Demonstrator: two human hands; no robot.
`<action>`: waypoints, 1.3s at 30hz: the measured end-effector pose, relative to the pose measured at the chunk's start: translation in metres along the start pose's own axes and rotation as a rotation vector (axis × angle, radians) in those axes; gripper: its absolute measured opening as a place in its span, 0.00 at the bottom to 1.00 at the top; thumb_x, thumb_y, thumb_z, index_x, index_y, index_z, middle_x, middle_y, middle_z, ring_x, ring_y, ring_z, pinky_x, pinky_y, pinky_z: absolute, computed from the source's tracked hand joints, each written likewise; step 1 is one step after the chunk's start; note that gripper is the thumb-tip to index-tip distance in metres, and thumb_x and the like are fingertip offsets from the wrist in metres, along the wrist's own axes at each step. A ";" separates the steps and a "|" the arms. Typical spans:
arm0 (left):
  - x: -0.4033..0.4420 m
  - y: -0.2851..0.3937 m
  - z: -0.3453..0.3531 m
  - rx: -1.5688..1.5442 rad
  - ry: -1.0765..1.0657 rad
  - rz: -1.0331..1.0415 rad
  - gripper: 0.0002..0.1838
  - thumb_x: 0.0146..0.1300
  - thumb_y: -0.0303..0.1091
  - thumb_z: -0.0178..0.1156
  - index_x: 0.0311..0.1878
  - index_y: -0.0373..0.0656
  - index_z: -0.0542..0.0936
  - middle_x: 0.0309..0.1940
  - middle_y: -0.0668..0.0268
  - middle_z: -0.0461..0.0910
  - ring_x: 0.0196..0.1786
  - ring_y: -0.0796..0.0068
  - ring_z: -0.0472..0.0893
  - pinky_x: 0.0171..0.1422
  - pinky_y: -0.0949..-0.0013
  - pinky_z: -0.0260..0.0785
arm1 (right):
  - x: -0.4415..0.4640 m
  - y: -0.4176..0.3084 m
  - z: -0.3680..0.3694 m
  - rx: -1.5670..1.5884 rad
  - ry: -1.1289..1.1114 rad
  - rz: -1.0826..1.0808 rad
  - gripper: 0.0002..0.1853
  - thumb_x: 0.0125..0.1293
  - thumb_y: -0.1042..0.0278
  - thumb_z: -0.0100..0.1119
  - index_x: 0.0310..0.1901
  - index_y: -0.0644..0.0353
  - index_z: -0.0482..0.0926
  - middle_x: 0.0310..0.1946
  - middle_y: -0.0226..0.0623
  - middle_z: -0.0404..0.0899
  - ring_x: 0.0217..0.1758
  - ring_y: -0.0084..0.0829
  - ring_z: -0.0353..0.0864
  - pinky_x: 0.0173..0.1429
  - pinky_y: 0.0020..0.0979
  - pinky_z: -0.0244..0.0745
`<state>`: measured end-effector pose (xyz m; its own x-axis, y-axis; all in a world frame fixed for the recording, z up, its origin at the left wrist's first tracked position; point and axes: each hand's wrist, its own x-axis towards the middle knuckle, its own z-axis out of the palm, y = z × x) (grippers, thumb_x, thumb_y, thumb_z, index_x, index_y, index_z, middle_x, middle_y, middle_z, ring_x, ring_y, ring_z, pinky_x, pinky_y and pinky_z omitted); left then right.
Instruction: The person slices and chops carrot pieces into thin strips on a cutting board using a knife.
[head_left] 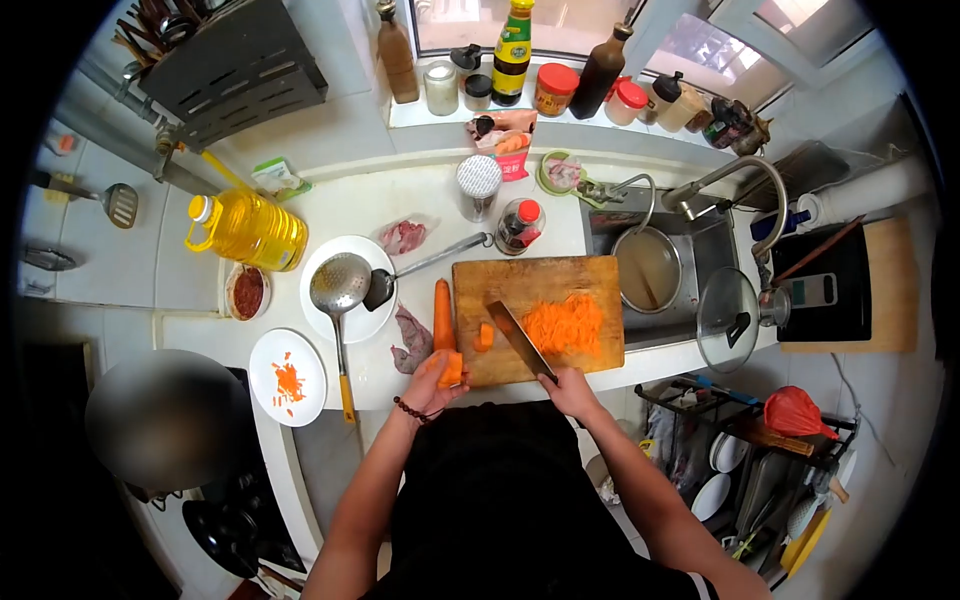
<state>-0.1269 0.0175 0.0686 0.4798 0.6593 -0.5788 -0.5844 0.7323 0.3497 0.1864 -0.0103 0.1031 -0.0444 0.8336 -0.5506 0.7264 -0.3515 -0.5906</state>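
My left hand (430, 386) is closed round a short carrot piece (452, 369) at the lower left corner of the wooden cutting board (540, 273). In my right hand (571, 390) is the handle of a knife (520, 338), whose blade slants up and left over the board. Shredded carrot (563, 325) lies in a heap to the right of the blade. Left of the blade is another small carrot chunk (485, 337). A long carrot (443, 312) rests beside the board's left edge.
A white plate (318, 262) bears a skimmer (341, 283) and a ladle. Another plate (262, 380) holds carrot bits. An oil jug (250, 230) stands at the back left. The sink (690, 318) with a pot (652, 268) is on the right, with a glass lid (725, 320) at its edge.
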 end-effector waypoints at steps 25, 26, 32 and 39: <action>-0.057 0.021 0.057 -0.252 -0.183 0.174 0.15 0.82 0.48 0.46 0.57 0.50 0.74 0.49 0.61 0.82 0.46 0.70 0.85 0.37 0.74 0.79 | 0.104 -0.019 -0.042 -0.649 -0.422 -0.538 0.13 0.66 0.58 0.62 0.38 0.60 0.86 0.35 0.51 0.85 0.41 0.52 0.85 0.47 0.51 0.80; -0.057 0.021 0.060 -0.233 -0.168 0.182 0.15 0.82 0.48 0.47 0.57 0.48 0.73 0.50 0.61 0.80 0.48 0.69 0.82 0.39 0.73 0.80 | 0.107 -0.017 -0.043 -0.644 -0.429 -0.540 0.13 0.66 0.58 0.62 0.38 0.60 0.86 0.35 0.50 0.85 0.41 0.53 0.85 0.47 0.51 0.80; -0.060 0.021 0.076 -0.194 -0.195 0.195 0.14 0.81 0.45 0.49 0.56 0.47 0.74 0.52 0.61 0.77 0.48 0.69 0.79 0.41 0.72 0.79 | 0.105 -0.019 -0.067 -0.586 -0.425 -0.474 0.14 0.68 0.58 0.62 0.39 0.61 0.86 0.35 0.52 0.85 0.43 0.55 0.85 0.49 0.51 0.79; -0.047 0.008 0.076 -0.218 -0.183 0.140 0.07 0.79 0.38 0.52 0.51 0.47 0.75 0.50 0.63 0.78 0.45 0.72 0.77 0.37 0.71 0.75 | 0.099 -0.004 -0.065 -0.500 -0.293 -0.410 0.16 0.70 0.56 0.61 0.40 0.63 0.86 0.35 0.54 0.85 0.42 0.55 0.84 0.49 0.50 0.79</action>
<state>-0.1043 0.0054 0.1547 0.4833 0.7853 -0.3869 -0.7702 0.5915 0.2386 0.2239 0.1014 0.0887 -0.5131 0.6832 -0.5196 0.8365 0.2623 -0.4812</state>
